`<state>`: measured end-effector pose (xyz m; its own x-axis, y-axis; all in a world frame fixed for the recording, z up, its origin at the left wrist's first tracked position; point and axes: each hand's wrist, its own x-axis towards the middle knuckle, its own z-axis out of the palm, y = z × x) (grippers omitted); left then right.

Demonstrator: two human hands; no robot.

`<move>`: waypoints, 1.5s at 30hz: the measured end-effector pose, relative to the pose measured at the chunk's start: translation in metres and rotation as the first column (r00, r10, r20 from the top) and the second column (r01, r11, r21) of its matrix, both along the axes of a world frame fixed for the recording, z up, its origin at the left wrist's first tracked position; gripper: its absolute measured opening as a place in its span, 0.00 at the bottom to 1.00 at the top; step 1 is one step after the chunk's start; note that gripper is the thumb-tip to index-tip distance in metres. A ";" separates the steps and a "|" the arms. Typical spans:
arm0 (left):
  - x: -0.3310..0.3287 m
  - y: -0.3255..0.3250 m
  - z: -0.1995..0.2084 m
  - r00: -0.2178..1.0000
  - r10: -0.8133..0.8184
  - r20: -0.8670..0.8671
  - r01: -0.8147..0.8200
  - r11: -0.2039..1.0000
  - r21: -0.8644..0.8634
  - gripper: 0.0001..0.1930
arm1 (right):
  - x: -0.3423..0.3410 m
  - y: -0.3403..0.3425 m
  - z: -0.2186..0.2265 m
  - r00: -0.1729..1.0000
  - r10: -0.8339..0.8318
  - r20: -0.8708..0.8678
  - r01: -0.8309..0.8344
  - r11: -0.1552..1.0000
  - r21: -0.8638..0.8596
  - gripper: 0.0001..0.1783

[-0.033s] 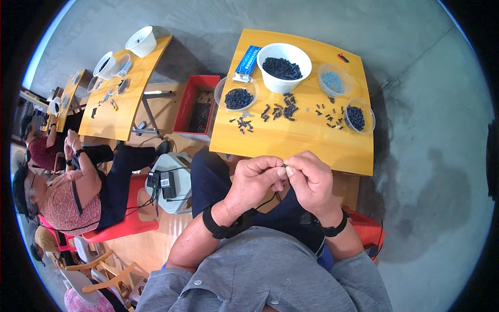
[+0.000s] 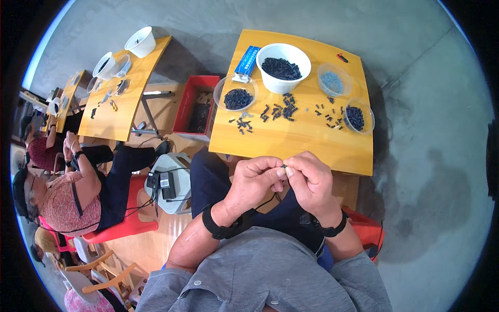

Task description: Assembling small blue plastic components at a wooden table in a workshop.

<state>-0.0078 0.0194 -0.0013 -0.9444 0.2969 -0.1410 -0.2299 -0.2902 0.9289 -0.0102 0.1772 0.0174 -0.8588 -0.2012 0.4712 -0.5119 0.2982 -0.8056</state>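
Note:
Above my lap, just off the table's near edge, my left hand and my right hand meet fingertip to fingertip. Both are closed in a pinch on a tiny dark piece, mostly hidden by the fingers. On the yellow table beyond them lie a loose pile of small black cylindrical parts and smaller scatterings to either side. A white bucket holds many black parts. Clear round tubs stand about it: one with black parts at left, one with light blue-grey pieces, one with black parts at right.
A blue box lies beside the bucket; a small red-and-black tool is at the far right. A red crate and a grey stool with black adapters are to my left. Farther left, people sit at similar tables.

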 end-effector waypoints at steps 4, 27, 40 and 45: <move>-0.001 -0.002 0.003 0.999 -0.027 -0.034 0.027 1.000 0.001 0.06 | 0.002 -0.003 0.005 1.000 -0.023 -0.013 0.023 0.999 -0.024 0.03; -0.010 -0.009 0.008 0.997 -0.058 -0.044 0.060 0.997 0.048 0.05 | -0.010 0.002 0.003 0.995 0.098 0.031 -0.096 0.993 -0.063 0.01; -0.015 -0.015 0.011 0.994 -0.106 -0.034 0.108 0.993 0.056 0.05 | -0.017 0.000 0.007 0.989 0.149 0.011 -0.149 0.988 -0.028 0.04; -0.016 -0.016 0.007 0.994 -0.105 -0.014 0.106 0.990 0.092 0.04 | -0.020 -0.001 0.006 0.987 0.155 -0.040 -0.154 0.988 0.028 0.04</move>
<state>-0.0237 0.0036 0.0061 -0.9083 0.4061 -0.1001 -0.2556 -0.3497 0.9013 -0.0303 0.1766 0.0231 -0.7963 -0.3419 0.4989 -0.5862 0.2329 -0.7760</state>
